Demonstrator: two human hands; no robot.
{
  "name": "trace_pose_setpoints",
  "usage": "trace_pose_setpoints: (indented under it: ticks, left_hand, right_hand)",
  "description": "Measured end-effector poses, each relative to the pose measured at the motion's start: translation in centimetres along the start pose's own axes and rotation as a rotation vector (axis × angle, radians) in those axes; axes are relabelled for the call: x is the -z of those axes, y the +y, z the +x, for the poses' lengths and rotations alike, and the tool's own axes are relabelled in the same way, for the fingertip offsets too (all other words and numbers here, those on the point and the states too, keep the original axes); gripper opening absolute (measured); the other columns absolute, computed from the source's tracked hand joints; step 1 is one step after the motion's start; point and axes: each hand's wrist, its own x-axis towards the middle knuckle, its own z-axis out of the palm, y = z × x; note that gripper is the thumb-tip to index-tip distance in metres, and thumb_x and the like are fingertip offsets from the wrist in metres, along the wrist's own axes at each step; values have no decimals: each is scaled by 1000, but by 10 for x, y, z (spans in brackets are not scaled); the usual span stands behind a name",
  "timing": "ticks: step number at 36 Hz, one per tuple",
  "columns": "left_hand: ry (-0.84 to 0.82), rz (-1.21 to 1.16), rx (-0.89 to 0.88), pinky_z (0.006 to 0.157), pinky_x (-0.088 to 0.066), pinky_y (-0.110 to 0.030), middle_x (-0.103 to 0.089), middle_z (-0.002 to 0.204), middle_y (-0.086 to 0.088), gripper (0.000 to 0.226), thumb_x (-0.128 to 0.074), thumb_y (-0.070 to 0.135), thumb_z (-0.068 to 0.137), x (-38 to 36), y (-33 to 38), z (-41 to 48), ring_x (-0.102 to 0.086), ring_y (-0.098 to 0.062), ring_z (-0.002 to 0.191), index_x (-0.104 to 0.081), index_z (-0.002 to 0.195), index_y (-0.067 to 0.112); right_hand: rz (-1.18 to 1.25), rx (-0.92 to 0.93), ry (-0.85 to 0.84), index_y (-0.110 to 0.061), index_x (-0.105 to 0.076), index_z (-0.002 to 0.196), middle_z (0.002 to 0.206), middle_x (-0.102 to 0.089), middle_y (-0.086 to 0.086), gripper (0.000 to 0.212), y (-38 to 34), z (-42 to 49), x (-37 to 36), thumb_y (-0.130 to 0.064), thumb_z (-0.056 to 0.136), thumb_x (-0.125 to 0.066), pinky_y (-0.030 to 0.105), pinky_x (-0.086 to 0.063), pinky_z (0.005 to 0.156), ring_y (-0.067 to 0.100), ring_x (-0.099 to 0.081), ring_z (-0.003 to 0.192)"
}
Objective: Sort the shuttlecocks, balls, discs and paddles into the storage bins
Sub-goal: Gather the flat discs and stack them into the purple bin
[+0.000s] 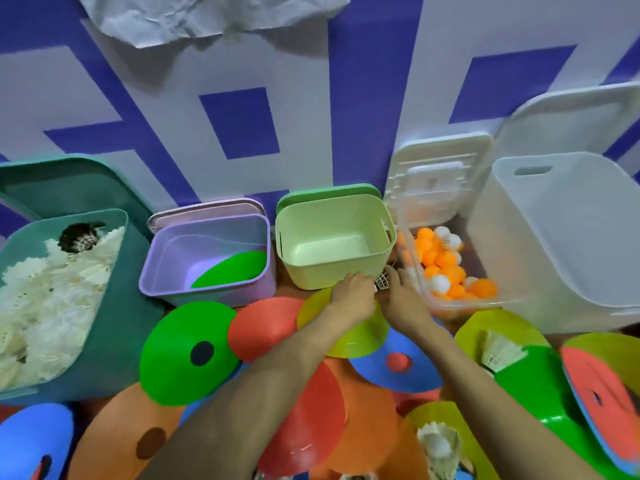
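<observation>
My left hand [353, 292] and my right hand [403, 299] meet at the gap between the empty light green bin [332, 271] and the clear bin [426, 289] of orange and white balls [446, 265]. A white shuttlecock [382, 284] sits between them. My left hand's curled fingers grip it. My right hand's fingers lie over it, their hold hidden. Coloured discs cover the surface below: green [187, 351], red [263, 327], yellow [360, 337], blue [398, 375].
At the left, a teal bin [121, 306] is full of white shuttlecocks. A purple bin [207, 289] holds a green disc. A large white bin [554, 244] stands at the right. Loose shuttlecocks [498, 351] [440, 445] lie on discs near a red paddle-like piece [602, 400].
</observation>
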Motion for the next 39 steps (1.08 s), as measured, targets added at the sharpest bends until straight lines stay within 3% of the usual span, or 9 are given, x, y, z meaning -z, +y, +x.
trace_pose_setpoints:
  ticks: [9,13,20,28,33,39]
  left_hand:
    - [-147,-80,8,97,-44,-40,-58,125,-13,33,-43,4,87,-30,-15,32,-51,-33,118,-59,116,8]
    - [-136,-89,4,96,-43,-41,-60,122,-15,31,-43,4,87,-38,-18,39,-53,-34,115,-59,113,8]
    - [-160,-45,41,93,-41,-38,-60,121,-17,26,-43,8,88,-39,-18,39,-54,-35,114,-59,108,5]
    - [-146,-52,70,93,-40,-36,-61,121,-16,30,-44,8,89,-31,-19,27,-53,-34,114,-61,115,7]
    - [-23,-67,68,91,-41,-36,-61,117,-15,32,-47,8,88,-19,-20,7,-54,-34,112,-62,116,10]
    - [198,-177,75,101,-36,-31,-57,124,-3,34,-48,12,89,-4,-42,-52,-48,-24,119,-60,121,16]
  right_hand:
    - [-41,-164,77,-12,-17,148,152,-16,18,65,-2,26,-16,-24,92,-48,45,-38,95,37,-34,130]
    - [-41,-215,73,-11,-16,147,151,-21,15,69,0,34,-20,-27,91,-52,47,-38,96,36,-33,132]
    - [-48,-197,174,-2,-43,114,123,-45,23,31,-1,33,-21,-15,87,-51,47,-41,85,40,-47,112]
    - [-247,-78,155,-2,-45,107,104,-57,16,17,-8,22,-18,-10,92,-46,37,-36,62,35,-58,96]
    - [-314,96,320,-3,-56,84,70,-57,13,27,-19,1,-15,-1,65,-75,26,-23,42,32,-59,61]
    - [-258,280,477,-6,-56,85,69,-56,8,28,-42,-50,-5,5,64,-71,30,-37,42,30,-55,60]
